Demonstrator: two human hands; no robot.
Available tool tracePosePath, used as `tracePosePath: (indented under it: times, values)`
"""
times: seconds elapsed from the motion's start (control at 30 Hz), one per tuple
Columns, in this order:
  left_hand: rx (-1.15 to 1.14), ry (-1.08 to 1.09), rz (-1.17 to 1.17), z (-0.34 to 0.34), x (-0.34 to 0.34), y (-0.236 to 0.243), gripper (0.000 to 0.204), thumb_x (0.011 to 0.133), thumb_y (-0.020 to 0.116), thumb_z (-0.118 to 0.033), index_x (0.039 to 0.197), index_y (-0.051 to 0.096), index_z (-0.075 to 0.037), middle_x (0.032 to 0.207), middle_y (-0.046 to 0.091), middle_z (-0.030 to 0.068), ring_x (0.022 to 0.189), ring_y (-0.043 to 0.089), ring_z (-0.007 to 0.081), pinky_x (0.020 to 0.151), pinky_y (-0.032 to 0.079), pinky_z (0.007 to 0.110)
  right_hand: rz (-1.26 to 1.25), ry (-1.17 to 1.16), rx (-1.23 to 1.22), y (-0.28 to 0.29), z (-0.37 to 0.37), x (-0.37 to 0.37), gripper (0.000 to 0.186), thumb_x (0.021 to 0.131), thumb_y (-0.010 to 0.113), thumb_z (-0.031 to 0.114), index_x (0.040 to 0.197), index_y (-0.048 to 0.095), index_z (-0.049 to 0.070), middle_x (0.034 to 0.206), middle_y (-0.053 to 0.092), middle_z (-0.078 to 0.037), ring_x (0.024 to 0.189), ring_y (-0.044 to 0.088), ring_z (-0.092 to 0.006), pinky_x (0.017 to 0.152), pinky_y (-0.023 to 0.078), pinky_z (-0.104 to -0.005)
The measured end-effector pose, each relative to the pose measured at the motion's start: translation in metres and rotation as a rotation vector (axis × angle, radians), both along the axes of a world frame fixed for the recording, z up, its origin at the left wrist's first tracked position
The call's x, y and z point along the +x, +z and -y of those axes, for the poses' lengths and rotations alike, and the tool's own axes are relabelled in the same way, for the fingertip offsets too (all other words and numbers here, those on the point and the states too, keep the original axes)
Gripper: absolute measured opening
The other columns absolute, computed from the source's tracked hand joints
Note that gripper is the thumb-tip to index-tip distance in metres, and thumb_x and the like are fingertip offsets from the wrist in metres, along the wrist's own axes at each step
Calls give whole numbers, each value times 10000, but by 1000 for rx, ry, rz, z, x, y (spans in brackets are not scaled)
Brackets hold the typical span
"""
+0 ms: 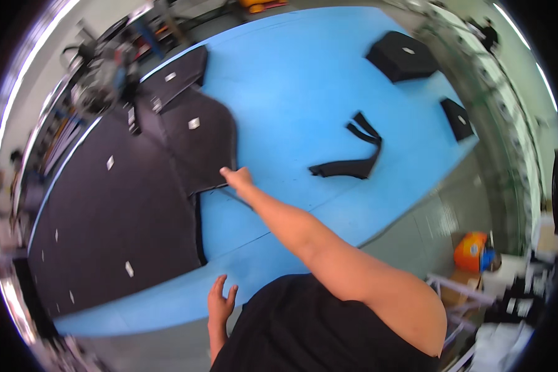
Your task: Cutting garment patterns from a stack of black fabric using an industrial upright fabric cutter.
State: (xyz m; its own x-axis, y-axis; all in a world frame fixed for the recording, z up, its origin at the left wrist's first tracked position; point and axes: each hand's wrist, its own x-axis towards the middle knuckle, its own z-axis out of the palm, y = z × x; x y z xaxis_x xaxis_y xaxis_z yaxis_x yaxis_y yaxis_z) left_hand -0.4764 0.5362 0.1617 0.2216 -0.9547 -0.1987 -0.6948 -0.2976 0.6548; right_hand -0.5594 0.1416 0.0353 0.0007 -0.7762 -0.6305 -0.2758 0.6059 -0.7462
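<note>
My right arm stretches over the blue table, and my right hand (239, 179) is closed at the lower right corner of a black fabric piece (195, 146). Its fingertips are partly hidden, and a thin dark strip (234, 198) shows just below the hand. That piece lies over or against a larger black fabric panel (115, 204) bearing several small white labels. Near the front edge of the table, beside my body, my left hand (220, 302) hangs open and holds nothing, its fingers apart.
On the blue table (291, 68) lie a curved black strip piece (353, 162), a stack of black pieces (403, 59) and a small black piece (457, 119). A blurred machine (102, 80) stands at the far left edge. An orange object (471, 251) sits at right.
</note>
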Motion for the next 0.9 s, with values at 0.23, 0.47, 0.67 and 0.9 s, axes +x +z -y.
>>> tracePosePath:
  times: [0.23,0.47,0.67,0.9]
  values:
    - [22,132,93,3,-43,20,472,934,759,-282,1298,638,-9,1303,675,224,1200,639,412,1021,503,470,84,-96,90,2,9,3,649,810,872,303,1192,658,-176,1240,688,-301,1177,659,-368,998,503,-440]
    - [40,126,89,30,-65,28,473,938,752,-287,1304,635,-12,1308,675,211,1198,642,401,1024,497,471,203,-55,84,14,13,-23,635,772,902,303,1159,669,-144,1204,693,-288,1104,684,-331,948,531,-425]
    - [36,115,93,54,-71,25,482,936,755,-292,1312,636,-15,1306,679,211,1203,644,395,1036,495,474,162,15,-53,-2,60,-147,905,715,947,391,1326,516,-120,1243,656,-253,1141,648,-331,982,524,-432]
    - [83,32,14,98,-69,-7,463,931,758,-287,1272,656,9,1277,681,247,1182,645,434,1016,512,510,58,271,-63,21,137,-348,732,791,909,321,1351,527,43,1038,737,-75,864,685,-155,678,503,-317]
